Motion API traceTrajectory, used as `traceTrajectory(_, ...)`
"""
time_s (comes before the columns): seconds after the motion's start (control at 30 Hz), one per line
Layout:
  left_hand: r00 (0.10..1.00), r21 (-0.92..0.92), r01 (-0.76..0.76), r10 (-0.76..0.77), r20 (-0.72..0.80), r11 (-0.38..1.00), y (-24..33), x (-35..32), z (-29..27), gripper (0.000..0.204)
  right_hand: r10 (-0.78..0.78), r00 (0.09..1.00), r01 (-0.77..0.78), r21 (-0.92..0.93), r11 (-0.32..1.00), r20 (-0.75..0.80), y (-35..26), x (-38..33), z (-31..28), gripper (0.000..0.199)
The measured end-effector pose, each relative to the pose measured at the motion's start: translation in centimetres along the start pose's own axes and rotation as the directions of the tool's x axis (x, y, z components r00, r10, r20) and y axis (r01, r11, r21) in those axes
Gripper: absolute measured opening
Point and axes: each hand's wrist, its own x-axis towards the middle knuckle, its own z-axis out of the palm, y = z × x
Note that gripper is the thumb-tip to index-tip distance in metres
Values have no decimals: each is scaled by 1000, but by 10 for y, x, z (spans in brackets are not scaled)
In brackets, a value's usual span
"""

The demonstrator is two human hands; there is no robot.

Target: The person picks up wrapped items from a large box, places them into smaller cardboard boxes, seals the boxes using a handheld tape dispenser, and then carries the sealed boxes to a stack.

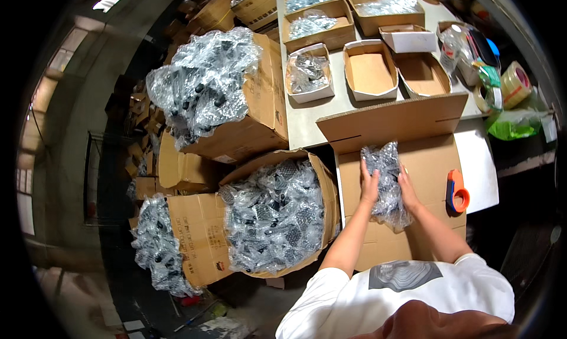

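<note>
Crinkled clear plastic bag of small dark parts (387,185), glossy and lumpy, held upright over a flat brown corrugated cardboard carton (425,161) on the near right. Pressed between both palms: left hand (370,184) flat against its left side, right hand (406,188) against its right, fingers pointing far, forearms rising from the lower edge. Bag's lower end sagging below the wrists; contents blurred, possibly black plastic fittings. Orange and black tape dispenser (456,192) lying just right of the right hand. Round open cardboard box (277,215) heaped with similar shiny bags on the near left. Small white-rimmed cardboard boxes (370,70) on the grey table farther off. Far edges bent and dim.
</note>
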Motion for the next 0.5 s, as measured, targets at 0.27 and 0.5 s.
traceTrajectory(0.27,995,503,4,46,-87,864,12,-9,-19,52,-247,962,56,-801,596,-117,-69,19,-29,56)
traceTrajectory(0.5,999,983,33,23,-38,183,26,-38,-40,49,-440,893,425,-514,745,100,-216,184,85,37)
